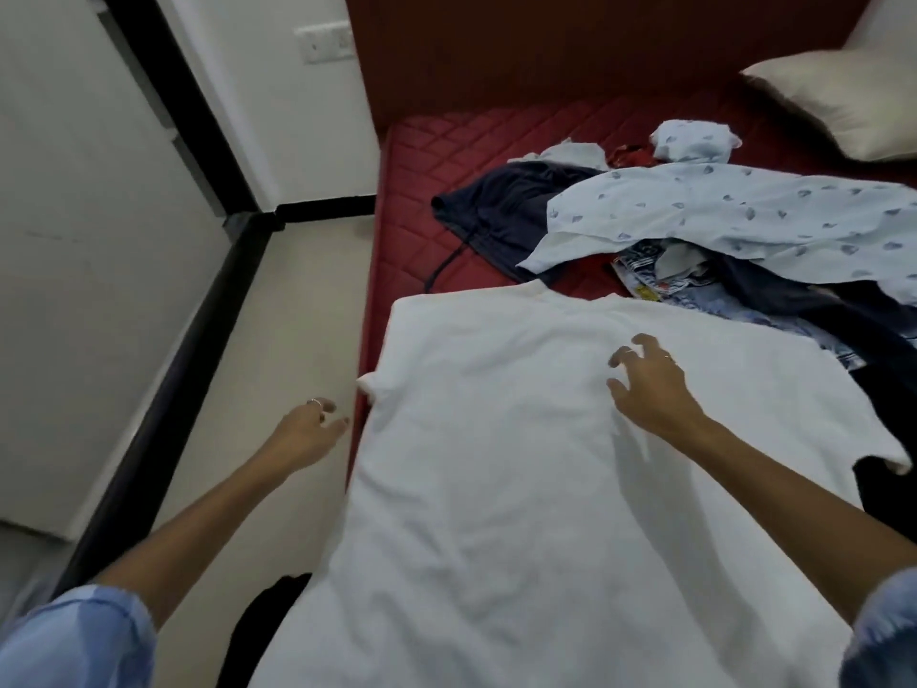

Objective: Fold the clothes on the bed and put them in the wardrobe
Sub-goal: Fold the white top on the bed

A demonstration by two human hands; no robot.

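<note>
Right hand (650, 389) hovers over one white T-shirt (496, 464), fingers spread and loosely curled, gripping nothing. Left hand (307, 432) relaxed and empty, beside the shirt's left sleeve, off the bed's edge. Shirt spread flat on red mattress (422, 191). Beyond: one light-blue printed shirt (744, 216), dark shorts (501, 206), one pillow (843, 96).

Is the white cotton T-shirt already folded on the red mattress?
No, the white cotton T-shirt lies spread flat, unfolded, on the red mattress.
</note>
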